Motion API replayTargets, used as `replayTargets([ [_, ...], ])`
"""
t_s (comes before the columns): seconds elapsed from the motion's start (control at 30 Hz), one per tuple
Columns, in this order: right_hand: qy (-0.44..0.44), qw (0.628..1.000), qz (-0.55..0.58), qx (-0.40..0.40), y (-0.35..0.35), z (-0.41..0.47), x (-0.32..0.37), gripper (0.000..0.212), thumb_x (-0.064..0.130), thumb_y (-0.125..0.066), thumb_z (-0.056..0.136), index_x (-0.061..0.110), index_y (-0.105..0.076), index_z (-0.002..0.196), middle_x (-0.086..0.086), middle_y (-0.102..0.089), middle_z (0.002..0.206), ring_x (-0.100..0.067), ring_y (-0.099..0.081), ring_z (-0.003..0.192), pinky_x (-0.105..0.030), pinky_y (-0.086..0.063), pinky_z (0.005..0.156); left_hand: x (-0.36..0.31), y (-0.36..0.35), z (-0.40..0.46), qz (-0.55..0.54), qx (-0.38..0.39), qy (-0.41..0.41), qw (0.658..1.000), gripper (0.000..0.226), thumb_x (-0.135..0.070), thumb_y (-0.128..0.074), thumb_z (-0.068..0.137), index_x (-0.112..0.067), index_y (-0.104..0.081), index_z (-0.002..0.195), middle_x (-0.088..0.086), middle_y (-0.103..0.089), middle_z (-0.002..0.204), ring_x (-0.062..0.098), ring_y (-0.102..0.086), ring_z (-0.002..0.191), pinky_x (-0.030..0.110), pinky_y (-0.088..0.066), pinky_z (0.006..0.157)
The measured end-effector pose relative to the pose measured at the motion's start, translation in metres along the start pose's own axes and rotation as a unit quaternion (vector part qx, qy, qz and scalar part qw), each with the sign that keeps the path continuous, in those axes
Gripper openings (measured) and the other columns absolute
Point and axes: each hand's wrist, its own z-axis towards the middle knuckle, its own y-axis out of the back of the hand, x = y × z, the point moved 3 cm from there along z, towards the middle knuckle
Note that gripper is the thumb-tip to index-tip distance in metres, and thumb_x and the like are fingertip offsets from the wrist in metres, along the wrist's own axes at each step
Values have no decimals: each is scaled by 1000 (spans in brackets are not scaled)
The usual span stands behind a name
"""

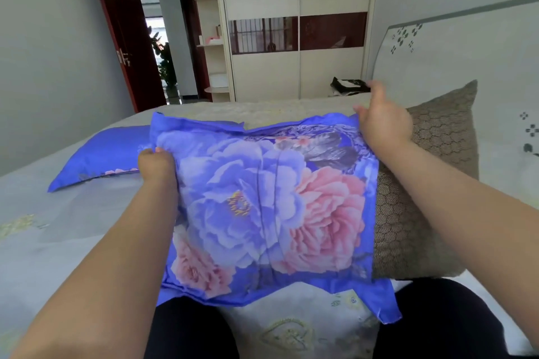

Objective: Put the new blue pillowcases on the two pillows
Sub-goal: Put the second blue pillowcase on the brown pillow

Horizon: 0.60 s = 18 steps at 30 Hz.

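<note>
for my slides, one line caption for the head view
Both hands grip a blue floral pillowcase over a brown pillow.

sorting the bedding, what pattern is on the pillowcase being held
Blue pillowcase with large blue and pink flowers, seen in the head view.

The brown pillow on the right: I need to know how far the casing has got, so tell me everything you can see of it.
The brown pillow looks like coarse woven fabric with a dark honeycomb pattern. It lies on the bed, its far corner rising against the headboard. The blue floral pillowcase covers its left part; the right part shows bare. The right hand grips the case's far edge above it, and the left hand grips the case's left edge.
</note>
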Motion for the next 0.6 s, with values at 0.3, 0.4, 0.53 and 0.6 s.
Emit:
replayTargets([
  [0.3,-197,920,323,102,-51,-32,14,59,27,-65,86,3,-39,133,-9,-58,117,-21,-56,107,-26,-40,88,27,-82,-112,258,151,-411,861,62,-47,-34,94,-9,-37,143,13,-35,150,27,-31,139,37,-20,113],
  [0.4,-150,942,255,160,-77,-57,28,41,21,-56,87,4,-47,123,-17,-63,114,-33,-60,106,-36,-46,85,29,-98,-130,277,179,-432,839,72,-54,-24,88,-10,-37,143,12,-36,149,25,-32,139,35,-22,113],
  [0.53,16,987,51,153,-72,-67,16,34,18,-41,94,15,-37,128,-21,-65,95,-40,-62,86,-38,-42,68,26,-96,-130,239,209,-461,829,76,-55,-14,86,-11,-42,140,10,-41,147,24,-36,137,34,-24,111],
  [0.6,-32,997,0,71,-56,-50,-29,34,15,-36,94,18,-38,128,-24,-65,93,-42,-61,83,-38,-38,66,35,-92,-124,268,202,-477,812,70,-55,-14,88,-18,-36,144,2,-31,153,19,-25,142,35,-16,114],
])
